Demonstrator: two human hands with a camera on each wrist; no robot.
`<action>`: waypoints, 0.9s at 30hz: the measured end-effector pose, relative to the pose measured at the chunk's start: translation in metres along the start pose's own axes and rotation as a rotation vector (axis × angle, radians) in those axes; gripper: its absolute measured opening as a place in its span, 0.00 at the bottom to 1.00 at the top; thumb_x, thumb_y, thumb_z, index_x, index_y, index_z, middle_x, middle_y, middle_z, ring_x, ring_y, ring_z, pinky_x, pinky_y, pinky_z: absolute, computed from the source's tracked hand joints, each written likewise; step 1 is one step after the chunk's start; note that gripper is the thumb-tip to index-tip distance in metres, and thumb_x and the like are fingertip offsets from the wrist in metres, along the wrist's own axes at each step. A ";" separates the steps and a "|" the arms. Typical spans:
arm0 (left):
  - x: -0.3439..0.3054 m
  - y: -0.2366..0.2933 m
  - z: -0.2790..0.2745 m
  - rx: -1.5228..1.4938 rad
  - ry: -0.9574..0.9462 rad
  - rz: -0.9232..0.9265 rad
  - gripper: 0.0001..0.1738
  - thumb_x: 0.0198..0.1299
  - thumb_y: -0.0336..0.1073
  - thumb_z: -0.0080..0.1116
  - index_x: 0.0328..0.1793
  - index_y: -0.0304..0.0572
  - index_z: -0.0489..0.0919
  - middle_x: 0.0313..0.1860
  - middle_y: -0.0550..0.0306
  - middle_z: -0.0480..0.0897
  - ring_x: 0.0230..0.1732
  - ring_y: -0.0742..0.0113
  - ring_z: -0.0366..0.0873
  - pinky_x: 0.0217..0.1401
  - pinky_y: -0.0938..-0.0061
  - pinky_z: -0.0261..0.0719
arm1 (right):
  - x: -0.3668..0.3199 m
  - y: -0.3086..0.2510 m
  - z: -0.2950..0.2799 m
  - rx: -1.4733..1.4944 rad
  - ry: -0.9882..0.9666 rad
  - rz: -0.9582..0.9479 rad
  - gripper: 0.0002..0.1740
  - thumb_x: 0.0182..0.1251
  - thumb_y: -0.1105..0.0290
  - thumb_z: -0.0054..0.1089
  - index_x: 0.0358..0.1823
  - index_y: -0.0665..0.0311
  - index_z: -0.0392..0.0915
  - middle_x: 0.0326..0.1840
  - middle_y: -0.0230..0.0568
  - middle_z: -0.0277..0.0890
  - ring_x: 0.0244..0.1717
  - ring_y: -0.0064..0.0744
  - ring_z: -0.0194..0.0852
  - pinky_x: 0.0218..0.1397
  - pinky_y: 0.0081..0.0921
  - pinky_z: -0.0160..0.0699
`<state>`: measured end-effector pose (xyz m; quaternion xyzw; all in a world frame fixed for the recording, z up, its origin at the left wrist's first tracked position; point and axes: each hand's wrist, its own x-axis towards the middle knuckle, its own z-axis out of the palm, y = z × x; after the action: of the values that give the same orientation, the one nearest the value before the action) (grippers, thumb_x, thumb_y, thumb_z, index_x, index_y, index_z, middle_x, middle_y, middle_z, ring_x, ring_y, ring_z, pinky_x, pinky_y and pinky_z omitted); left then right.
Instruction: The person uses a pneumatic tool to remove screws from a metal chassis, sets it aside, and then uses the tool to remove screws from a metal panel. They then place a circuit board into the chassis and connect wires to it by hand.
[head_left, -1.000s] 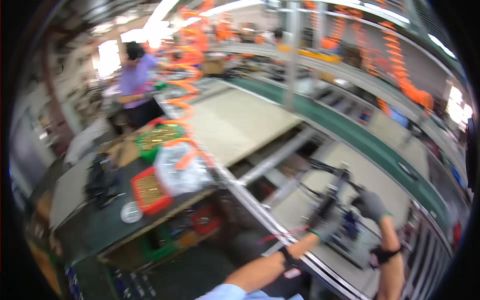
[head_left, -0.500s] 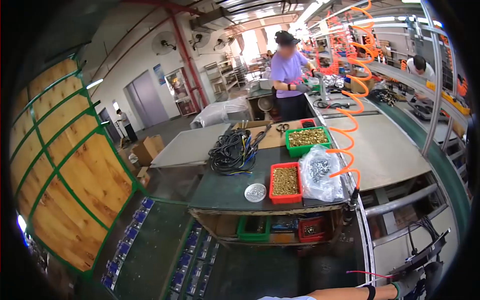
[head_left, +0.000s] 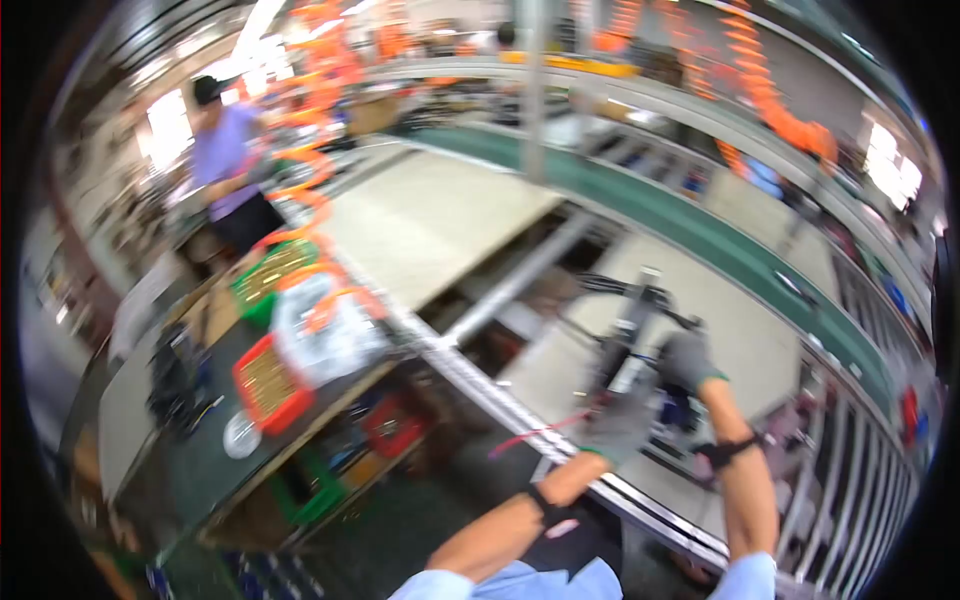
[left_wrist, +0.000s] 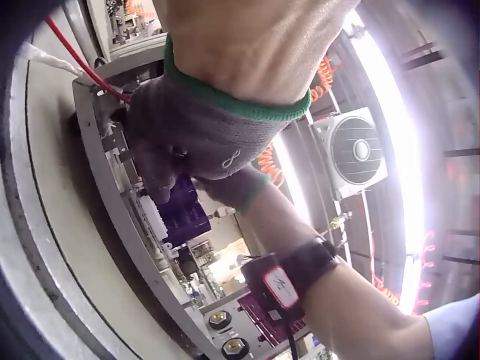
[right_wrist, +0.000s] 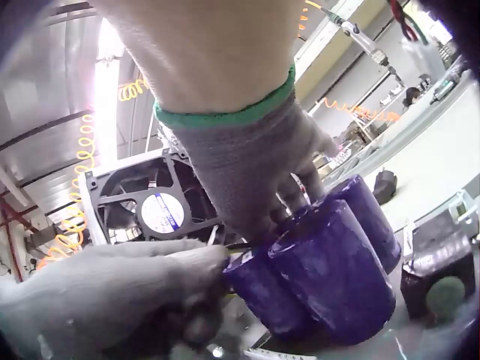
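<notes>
Both hands wear grey gloves with green cuffs and work at a dark electrical unit (head_left: 622,345) with an open metal frame (left_wrist: 103,176) on the pale bench. My left hand (head_left: 622,425) is at the near side of the unit, its fingers (left_wrist: 154,176) reaching over the frame beside purple cylinders (left_wrist: 184,214). My right hand (head_left: 686,360) is at the far side, fingers bent down behind the purple cylinders (right_wrist: 334,274). In the right wrist view, a thin dark strip (right_wrist: 238,246) lies between the hands; which fingers hold it, I cannot tell. A red wire (head_left: 540,432) trails from the unit.
To the left, a side table bears a red bin (head_left: 270,385) and a green bin (head_left: 270,280) of brass-coloured parts, a clear plastic bag (head_left: 325,330) and black cables (head_left: 178,375). Metal rollers (head_left: 850,500) lie at right. Orange coiled hoses (head_left: 765,70) hang overhead. Another person (head_left: 228,165) stands beyond.
The head view swung left toward the side table half a second ago and is now back over the unit. Both hands are at the unit now, as they were one second ago.
</notes>
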<state>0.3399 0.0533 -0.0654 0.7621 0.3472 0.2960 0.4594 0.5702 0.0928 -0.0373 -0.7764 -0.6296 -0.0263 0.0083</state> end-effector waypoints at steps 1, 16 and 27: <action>-0.001 0.001 -0.003 0.026 -0.005 0.022 0.10 0.72 0.36 0.55 0.51 0.38 0.79 0.32 0.40 0.82 0.34 0.44 0.84 0.36 0.57 0.80 | -0.005 -0.010 -0.010 -0.007 -0.089 -0.005 0.12 0.53 0.63 0.62 0.30 0.60 0.90 0.32 0.55 0.86 0.35 0.55 0.87 0.43 0.46 0.85; -0.097 0.000 -0.003 0.047 -0.054 0.355 0.11 0.68 0.29 0.59 0.55 0.37 0.81 0.42 0.44 0.84 0.41 0.46 0.85 0.42 0.61 0.83 | -0.186 -0.086 -0.014 1.109 0.051 0.398 0.18 0.68 0.58 0.63 0.43 0.68 0.87 0.32 0.51 0.86 0.34 0.40 0.86 0.39 0.38 0.81; -0.105 -0.013 0.017 0.058 -0.074 0.403 0.13 0.66 0.28 0.61 0.56 0.35 0.79 0.37 0.43 0.84 0.34 0.43 0.85 0.37 0.60 0.84 | -0.197 -0.070 -0.009 0.990 -0.095 0.314 0.21 0.64 0.54 0.66 0.36 0.69 0.87 0.27 0.48 0.84 0.29 0.40 0.83 0.39 0.37 0.80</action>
<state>0.2885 -0.0350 -0.0985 0.8395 0.1788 0.3436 0.3810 0.4607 -0.0858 -0.0396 -0.7648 -0.4424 0.3115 0.3496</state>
